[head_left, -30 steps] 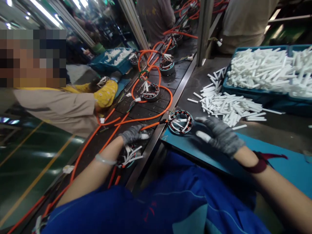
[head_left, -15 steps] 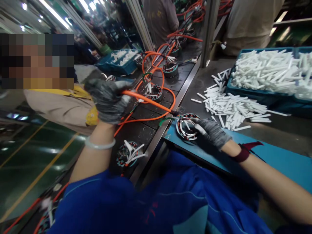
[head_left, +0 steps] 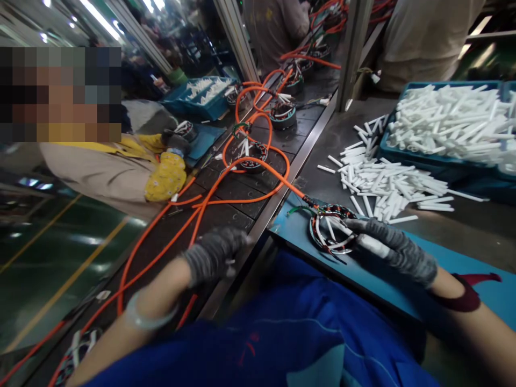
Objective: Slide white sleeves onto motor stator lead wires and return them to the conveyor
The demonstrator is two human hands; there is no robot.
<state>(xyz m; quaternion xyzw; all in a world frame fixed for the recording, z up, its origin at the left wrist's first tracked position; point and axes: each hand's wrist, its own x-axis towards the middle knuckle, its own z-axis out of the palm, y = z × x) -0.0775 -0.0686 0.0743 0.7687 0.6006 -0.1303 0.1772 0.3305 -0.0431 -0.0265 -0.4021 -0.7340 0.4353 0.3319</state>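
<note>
- Your left hand (head_left: 215,255) blurs over the track (head_left: 237,213); you cannot tell its grip.
- Red marks (head_left: 250,349) on your garment (head_left: 290,328) are unreadable.
- An orange cable (head_left: 282,177) crosses a metal edge (head_left: 310,141) to the wound ring (head_left: 316,231) on the mat (head_left: 292,223).
- Your right hand (head_left: 395,250) is at the ring's right rim, thumb parted; grip unclear.
- White tubes (head_left: 387,183) and a bin (head_left: 435,159) crowd the desk (head_left: 475,236) beyond.

co-worker's yellow sleeve (head_left: 166,176), left | grey post (head_left: 355,54) | green floor (head_left: 48,258), yellow stripe (head_left: 68,283) | blurred upper left: apparently a strip light (head_left: 100,19)

A wound ring (head_left: 338,211) holding white tubes (head_left: 330,228) sits on blue board (head_left: 293,228).
</note>
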